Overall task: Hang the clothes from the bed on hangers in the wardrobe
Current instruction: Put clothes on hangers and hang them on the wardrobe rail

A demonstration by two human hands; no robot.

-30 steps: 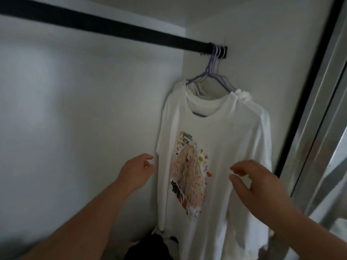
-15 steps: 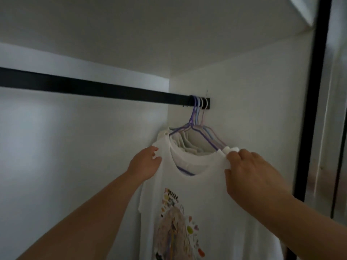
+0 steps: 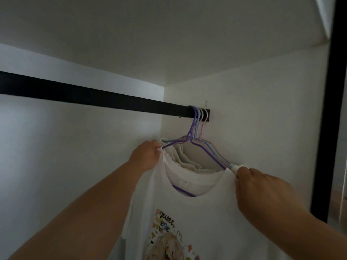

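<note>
The T-shirt (image 3: 216, 212) is thin white cloth, soft and matt, with a multicoloured print on the chest. The hangers (image 3: 210, 149) are slender, smooth-coated, in purple, blue and pink, with a slight sheen. The rail (image 3: 93, 95) is black with a matt finish. The wardrobe walls (image 3: 253, 109) are smooth, matt white panels.
</note>
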